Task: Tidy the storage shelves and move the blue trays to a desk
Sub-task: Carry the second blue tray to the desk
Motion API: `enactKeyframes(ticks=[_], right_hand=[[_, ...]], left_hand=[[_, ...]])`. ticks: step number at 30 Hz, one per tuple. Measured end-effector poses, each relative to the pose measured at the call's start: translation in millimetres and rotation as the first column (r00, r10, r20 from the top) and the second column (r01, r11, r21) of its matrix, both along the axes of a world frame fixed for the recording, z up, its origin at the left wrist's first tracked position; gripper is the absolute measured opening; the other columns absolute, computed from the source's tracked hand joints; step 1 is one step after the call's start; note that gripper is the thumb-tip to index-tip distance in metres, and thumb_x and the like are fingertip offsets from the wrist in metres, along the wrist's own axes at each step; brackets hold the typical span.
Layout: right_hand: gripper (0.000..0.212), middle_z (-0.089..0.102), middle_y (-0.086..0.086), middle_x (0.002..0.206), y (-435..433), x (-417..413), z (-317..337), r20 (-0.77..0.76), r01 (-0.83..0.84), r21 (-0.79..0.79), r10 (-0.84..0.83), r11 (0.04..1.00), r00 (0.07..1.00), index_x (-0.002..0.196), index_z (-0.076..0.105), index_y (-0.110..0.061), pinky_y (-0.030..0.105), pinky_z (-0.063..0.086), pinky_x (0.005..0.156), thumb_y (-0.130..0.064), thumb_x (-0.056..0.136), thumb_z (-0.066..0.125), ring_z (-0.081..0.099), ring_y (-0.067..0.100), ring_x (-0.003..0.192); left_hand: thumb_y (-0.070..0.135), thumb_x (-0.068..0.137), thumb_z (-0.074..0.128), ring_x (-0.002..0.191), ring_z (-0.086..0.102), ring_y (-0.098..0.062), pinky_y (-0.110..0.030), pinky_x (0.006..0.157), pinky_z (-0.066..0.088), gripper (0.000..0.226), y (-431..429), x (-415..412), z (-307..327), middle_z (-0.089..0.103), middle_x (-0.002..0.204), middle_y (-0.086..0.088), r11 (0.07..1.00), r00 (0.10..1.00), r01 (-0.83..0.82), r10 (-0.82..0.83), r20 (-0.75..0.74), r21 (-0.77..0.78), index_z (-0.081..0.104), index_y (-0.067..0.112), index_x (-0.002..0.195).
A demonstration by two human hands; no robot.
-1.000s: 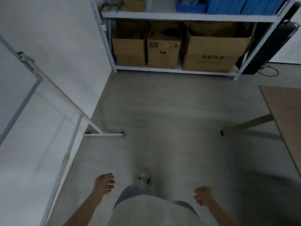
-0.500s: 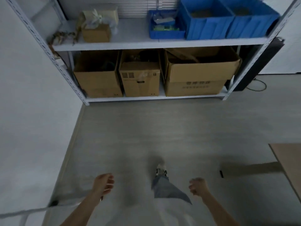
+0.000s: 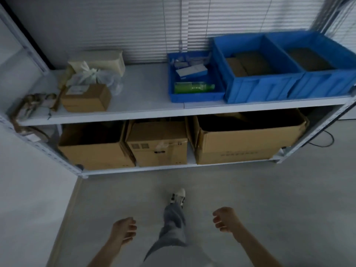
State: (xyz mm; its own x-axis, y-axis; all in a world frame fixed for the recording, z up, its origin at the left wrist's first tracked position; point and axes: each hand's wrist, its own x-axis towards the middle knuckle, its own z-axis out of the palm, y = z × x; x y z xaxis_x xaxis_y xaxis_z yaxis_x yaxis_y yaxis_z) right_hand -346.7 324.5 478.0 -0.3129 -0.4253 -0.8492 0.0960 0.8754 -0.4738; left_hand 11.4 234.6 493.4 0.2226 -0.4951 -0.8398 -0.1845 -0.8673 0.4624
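Hands first: our left hand [image 3: 124, 229] and right hand [image 3: 225, 221] both hang low in front of us, fingers loosely curled and holding nothing, well apart from the storage shelves [image 3: 134, 115]. One shoe [image 3: 179, 195] is forward on the floor, so we judge the step in hand to be walking up to the shelves. The blue trays sit toward the right end of the upper shelf: a shallow tray [image 3: 194, 97] holding a green bottle [image 3: 193, 87] and some papers, a deep tray [image 3: 264, 90] just beside it, and a second deep tray [image 3: 323, 84] against that one. To do this well we should stop square to the trays, not to the clutter at the left (a small cardboard box [image 3: 86, 99], a plastic bag [image 3: 90, 77], some tangled bits we cannot make out), and near enough to reach without leaning. We would take one tray at a time, a hand on each short wall, and lift it level so the bottle does not roll. The desk is not in view, so we should know where it stands before lifting. Large cardboard boxes [image 3: 237, 149] fill the lower shelf and can probably wait.
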Motion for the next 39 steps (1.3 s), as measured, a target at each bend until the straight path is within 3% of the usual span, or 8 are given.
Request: enactKeyframes(ticks=[5,9,13,18,21,24,33,39], right_hand=[[0.024,0.065,0.016,0.065,-123,-44,15,0.126,0.240,0.062,-0.247,0.969,0.961,0.090,0.064,0.003,0.023,0.042,0.049,-0.018,0.098,0.053,0.060,0.025,0.051],[0.025,0.065,0.022,0.080,-241,-72,58,0.311,0.549,-0.066,-0.506,0.833,0.805,0.095,0.061,0.007,0.029,0.053,0.047,-0.014,0.101,0.047,0.061,0.032,0.065],[0.020,0.068,0.019,0.067,-339,-100,90,0.417,0.637,-0.124,-0.543,0.761,0.729,0.099,0.060,0.003,0.028,0.054,0.041,-0.014,0.098,0.051,0.065,0.029,0.054],[0.013,0.070,0.025,0.097,-414,-129,120,0.564,0.671,-0.147,-0.495,0.727,0.660,0.102,0.058,-0.001,0.037,0.059,0.059,-0.012,0.098,0.055,0.069,0.035,0.082],[0.013,0.064,0.028,0.113,-442,-140,124,0.649,0.707,-0.109,-0.489,0.699,0.583,0.105,0.052,-0.003,0.045,0.057,0.075,-0.014,0.097,0.055,0.065,0.042,0.097],[0.026,0.059,0.027,0.112,-466,-140,123,0.676,0.727,-0.033,-0.520,0.686,0.522,0.112,0.046,-0.006,0.044,0.055,0.067,-0.019,0.095,0.060,0.064,0.039,0.089],[0.021,0.056,0.015,0.090,-465,-102,106,0.361,0.833,-0.085,-0.762,0.546,0.537,0.109,0.050,-0.003,0.038,0.056,0.058,-0.012,0.093,0.061,0.059,0.027,0.076],[0.007,0.055,0.012,0.075,-438,-44,89,0.186,0.879,-0.275,-0.875,0.390,0.446,0.084,0.052,-0.009,0.036,0.051,0.054,-0.013,0.089,0.054,0.057,0.028,0.062]], left_hand=[[0.022,0.094,0.061,0.069,0.065,-0.027,-0.031,0.063,0.051,0.021,-209,-120,39,0.071,0.083,-0.014,0.972,0.980,0.159,-0.176,-0.087,-0.174,0.071,0.004,0.089],[0.020,0.095,0.057,0.071,0.066,-0.026,-0.034,0.063,0.052,0.013,-331,-203,86,0.069,0.082,-0.012,0.844,0.928,0.321,-0.371,-0.035,-0.429,0.065,0.010,0.090],[0.032,0.095,0.057,0.094,0.063,-0.027,-0.046,0.081,0.059,0.025,-421,-254,99,0.061,0.107,-0.007,0.726,0.920,0.369,-0.374,0.117,-0.581,0.052,0.017,0.114],[0.018,0.095,0.059,0.104,0.054,-0.017,-0.033,0.086,0.049,0.045,-474,-300,103,0.051,0.123,0.000,0.617,0.880,0.467,-0.393,0.266,-0.634,0.040,0.013,0.135],[-0.003,0.089,0.055,0.104,0.058,-0.024,-0.042,0.085,0.054,0.050,-479,-303,92,0.056,0.124,-0.008,0.563,0.840,0.543,-0.387,0.382,-0.624,0.040,0.014,0.134],[-0.005,0.086,0.059,0.111,0.056,-0.026,-0.044,0.092,0.052,0.056,-475,-300,87,0.055,0.130,-0.012,0.532,0.790,0.614,-0.408,0.459,-0.583,0.040,0.010,0.136],[0.007,0.084,0.068,0.106,0.054,-0.017,-0.024,0.079,0.047,0.065,-444,-260,85,0.051,0.123,0.000,0.400,0.677,0.724,-0.570,0.466,-0.561,0.033,0.021,0.137],[0.034,0.088,0.069,0.101,0.054,-0.014,-0.034,0.082,0.052,0.044,-476,-220,106,0.050,0.116,0.002,0.212,0.649,0.723,-0.533,0.543,-0.658,0.048,0.021,0.124]])
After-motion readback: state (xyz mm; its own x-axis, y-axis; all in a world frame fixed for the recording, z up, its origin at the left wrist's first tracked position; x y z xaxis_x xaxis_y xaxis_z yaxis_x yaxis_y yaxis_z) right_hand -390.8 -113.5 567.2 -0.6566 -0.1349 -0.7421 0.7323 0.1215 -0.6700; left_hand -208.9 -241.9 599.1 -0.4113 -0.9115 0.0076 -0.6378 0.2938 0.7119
